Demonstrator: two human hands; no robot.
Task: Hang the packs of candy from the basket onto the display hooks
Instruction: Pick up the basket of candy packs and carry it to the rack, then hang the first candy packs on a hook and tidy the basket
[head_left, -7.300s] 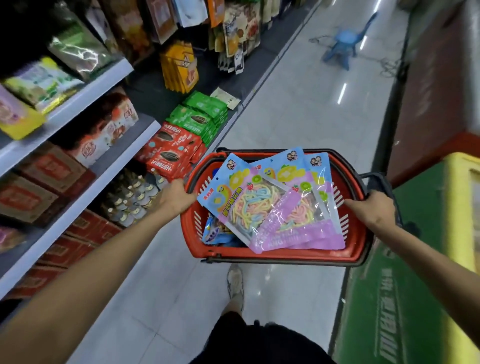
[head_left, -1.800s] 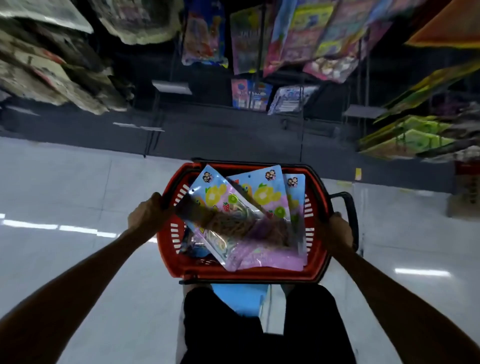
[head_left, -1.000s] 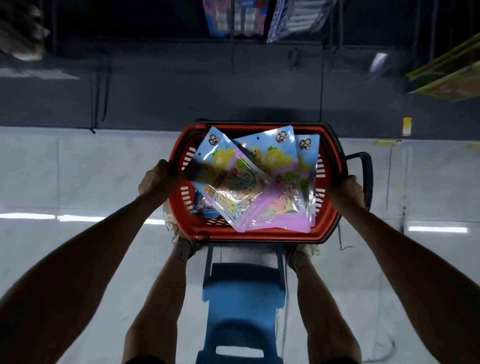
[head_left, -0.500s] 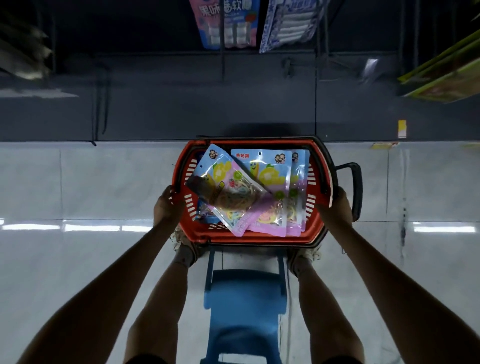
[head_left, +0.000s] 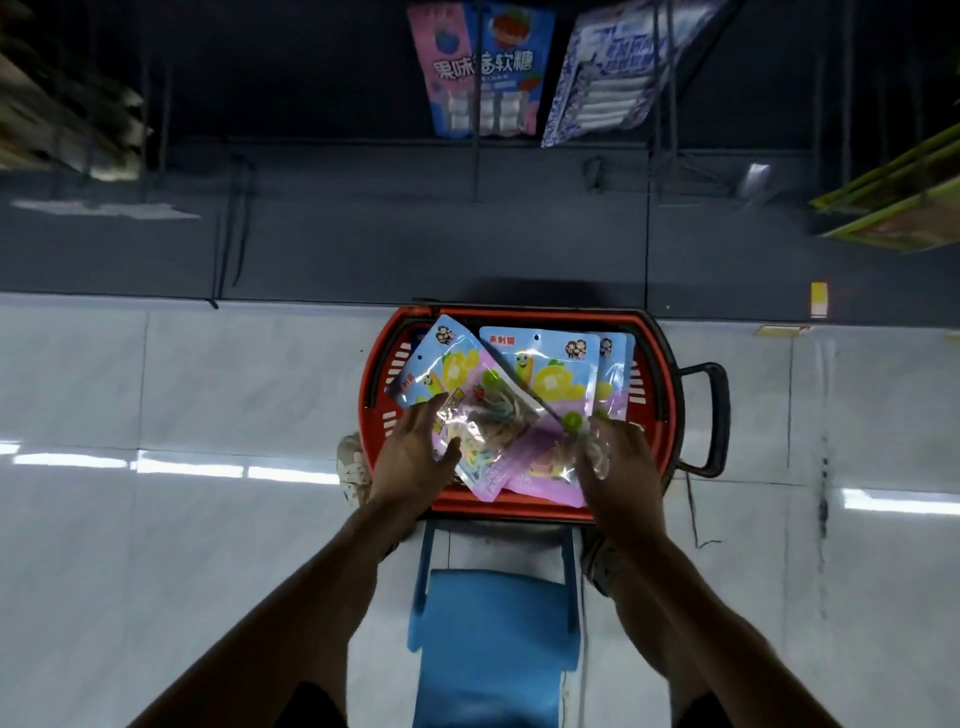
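Observation:
A red basket (head_left: 671, 395) stands on the floor in front of the dark display base. Several blue and purple candy packs lie fanned inside it: one tilted at the left (head_left: 451, 366), one flat in the middle (head_left: 550, 370). My left hand (head_left: 413, 460) rests with straight fingers on the tilted pack's clear window. My right hand (head_left: 621, 465) reaches over the packs' lower right corner, its fingertips blurred by shiny plastic. Pink and blue candy packs (head_left: 483, 73) hang from hooks above.
A blue plastic stool (head_left: 493, 649) stands between my legs, just behind the basket. The basket's black handle (head_left: 719, 415) sticks out to the right. White packs (head_left: 615, 67) hang beside the pink ones, and green packs (head_left: 904, 208) hang at the right. White floor tiles surround the basket.
The basket has gone down onto the floor by the display. Both hands have let go of its rim and moved in over the candy packs.

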